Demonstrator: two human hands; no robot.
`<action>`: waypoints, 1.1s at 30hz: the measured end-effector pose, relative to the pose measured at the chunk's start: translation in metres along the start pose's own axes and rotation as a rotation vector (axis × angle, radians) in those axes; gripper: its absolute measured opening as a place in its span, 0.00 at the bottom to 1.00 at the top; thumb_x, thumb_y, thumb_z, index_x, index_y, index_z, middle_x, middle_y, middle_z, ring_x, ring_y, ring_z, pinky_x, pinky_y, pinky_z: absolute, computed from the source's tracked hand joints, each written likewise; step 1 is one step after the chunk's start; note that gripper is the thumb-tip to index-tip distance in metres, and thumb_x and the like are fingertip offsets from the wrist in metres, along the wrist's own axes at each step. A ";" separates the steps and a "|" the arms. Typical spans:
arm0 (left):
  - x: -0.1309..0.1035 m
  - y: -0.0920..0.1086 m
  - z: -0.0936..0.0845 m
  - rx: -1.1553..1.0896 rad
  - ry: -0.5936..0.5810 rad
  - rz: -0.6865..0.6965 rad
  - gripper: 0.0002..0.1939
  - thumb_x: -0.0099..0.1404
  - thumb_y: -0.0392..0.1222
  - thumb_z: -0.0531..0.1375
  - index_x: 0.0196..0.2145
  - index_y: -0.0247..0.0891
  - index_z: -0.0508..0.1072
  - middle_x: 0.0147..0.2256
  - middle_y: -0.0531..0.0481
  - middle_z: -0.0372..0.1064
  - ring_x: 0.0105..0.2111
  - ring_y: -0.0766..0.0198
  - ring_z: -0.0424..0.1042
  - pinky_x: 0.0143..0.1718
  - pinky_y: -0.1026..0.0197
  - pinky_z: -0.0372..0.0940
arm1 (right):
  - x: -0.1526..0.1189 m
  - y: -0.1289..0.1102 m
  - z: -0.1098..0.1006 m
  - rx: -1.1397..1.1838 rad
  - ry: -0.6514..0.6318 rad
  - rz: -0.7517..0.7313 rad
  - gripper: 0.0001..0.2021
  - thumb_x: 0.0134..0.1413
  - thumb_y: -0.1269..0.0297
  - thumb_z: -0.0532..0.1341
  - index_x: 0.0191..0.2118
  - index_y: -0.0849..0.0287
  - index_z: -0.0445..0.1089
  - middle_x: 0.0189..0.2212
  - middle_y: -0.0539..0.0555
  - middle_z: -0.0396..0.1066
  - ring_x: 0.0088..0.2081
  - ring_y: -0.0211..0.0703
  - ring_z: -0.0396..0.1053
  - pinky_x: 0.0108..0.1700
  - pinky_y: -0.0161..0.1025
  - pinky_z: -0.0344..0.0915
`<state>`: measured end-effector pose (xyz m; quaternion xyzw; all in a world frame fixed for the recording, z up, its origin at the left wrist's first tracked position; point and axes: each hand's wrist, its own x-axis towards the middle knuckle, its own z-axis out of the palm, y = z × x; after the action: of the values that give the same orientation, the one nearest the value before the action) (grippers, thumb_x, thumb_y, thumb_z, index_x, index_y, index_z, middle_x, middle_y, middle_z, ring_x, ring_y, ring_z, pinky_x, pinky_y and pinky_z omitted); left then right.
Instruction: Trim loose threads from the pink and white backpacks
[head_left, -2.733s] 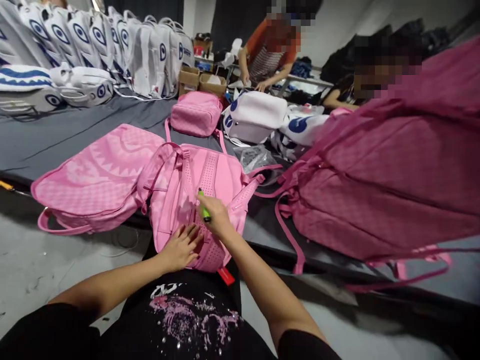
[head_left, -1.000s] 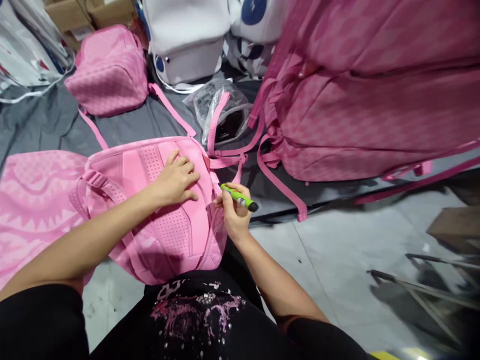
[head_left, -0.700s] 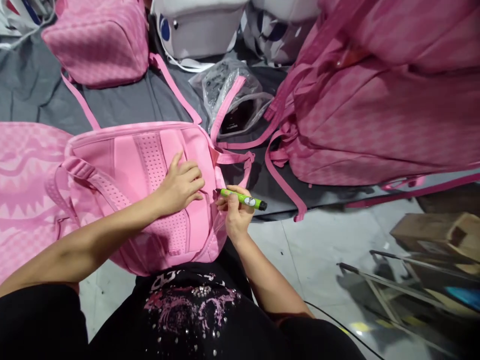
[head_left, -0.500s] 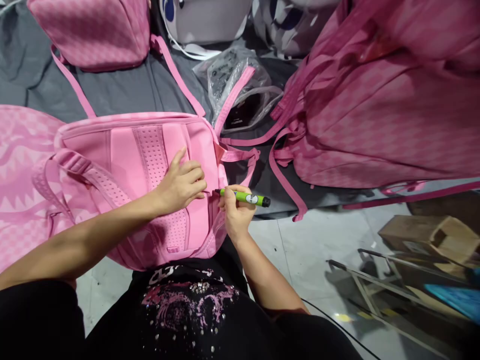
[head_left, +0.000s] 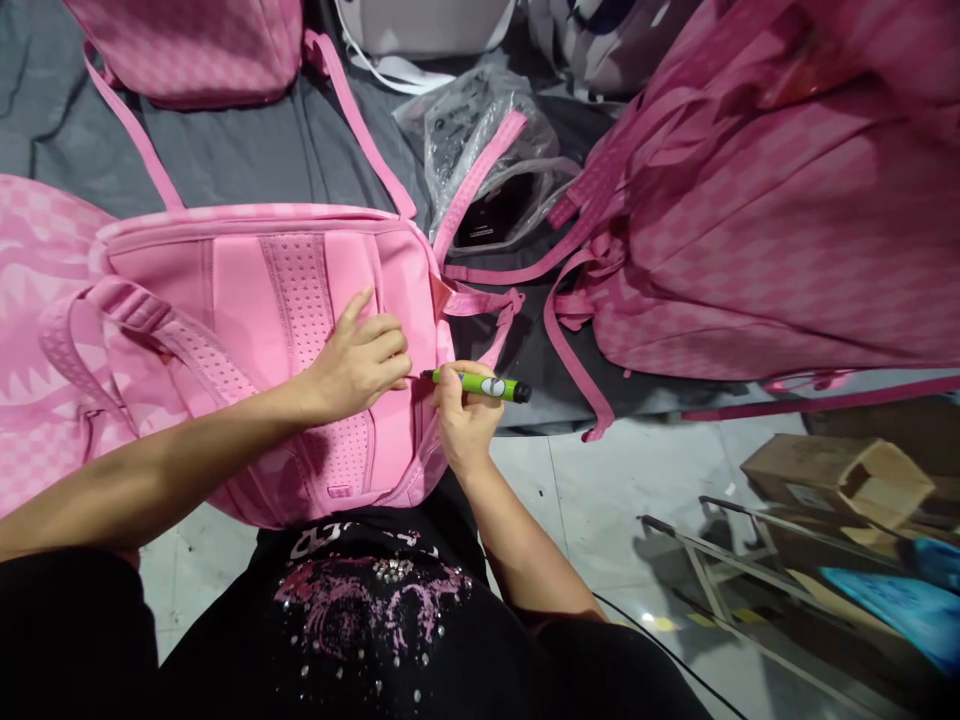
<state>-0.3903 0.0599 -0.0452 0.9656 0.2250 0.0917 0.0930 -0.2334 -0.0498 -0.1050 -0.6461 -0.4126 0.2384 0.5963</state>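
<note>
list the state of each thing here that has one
pink backpack: lying flat, back panel up, overhanging the table edge
left hand: pressed flat on the backpack
right hand: gripping the green marker
green marker: held level, tip at the backpack's side edge
plastic bag: crumpled, open
pile of pink backpacks: heaped, straps hanging loose

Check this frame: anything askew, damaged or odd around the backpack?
No damage shows. The pink backpack overhangs the table edge against the person. Left hand presses it flat; right hand holds a green marker at its side seam.
</note>
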 end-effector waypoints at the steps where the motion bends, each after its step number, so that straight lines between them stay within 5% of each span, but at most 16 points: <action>1: -0.001 0.000 0.000 0.024 0.011 0.012 0.17 0.74 0.50 0.50 0.32 0.44 0.72 0.37 0.53 0.72 0.49 0.59 0.67 0.71 0.37 0.37 | 0.000 -0.001 -0.001 -0.005 -0.008 0.011 0.13 0.64 0.53 0.61 0.37 0.58 0.70 0.28 0.50 0.72 0.26 0.38 0.69 0.29 0.37 0.67; 8: -0.001 -0.001 0.002 0.113 0.026 0.045 0.17 0.75 0.50 0.50 0.34 0.44 0.73 0.37 0.53 0.73 0.49 0.60 0.67 0.71 0.38 0.39 | 0.001 -0.009 -0.002 0.033 -0.041 0.082 0.12 0.64 0.54 0.61 0.36 0.58 0.69 0.18 0.45 0.68 0.18 0.37 0.65 0.23 0.36 0.65; 24: 0.002 -0.002 0.003 0.085 -0.011 0.039 0.13 0.73 0.48 0.55 0.33 0.42 0.72 0.39 0.52 0.73 0.49 0.58 0.67 0.70 0.35 0.43 | 0.005 -0.009 -0.001 0.087 -0.081 0.238 0.16 0.62 0.49 0.61 0.37 0.58 0.68 0.19 0.46 0.69 0.19 0.38 0.67 0.23 0.35 0.65; 33: 0.000 0.008 0.007 0.142 0.180 0.057 0.13 0.64 0.48 0.67 0.32 0.38 0.69 0.35 0.52 0.71 0.44 0.57 0.69 0.66 0.38 0.53 | 0.009 0.005 -0.005 0.009 -0.176 0.159 0.18 0.64 0.48 0.58 0.32 0.58 0.69 0.18 0.47 0.66 0.20 0.39 0.64 0.26 0.36 0.63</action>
<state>-0.3853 0.0518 -0.0506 0.9636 0.2109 0.1643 0.0011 -0.2232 -0.0453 -0.1072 -0.6507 -0.4095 0.3426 0.5400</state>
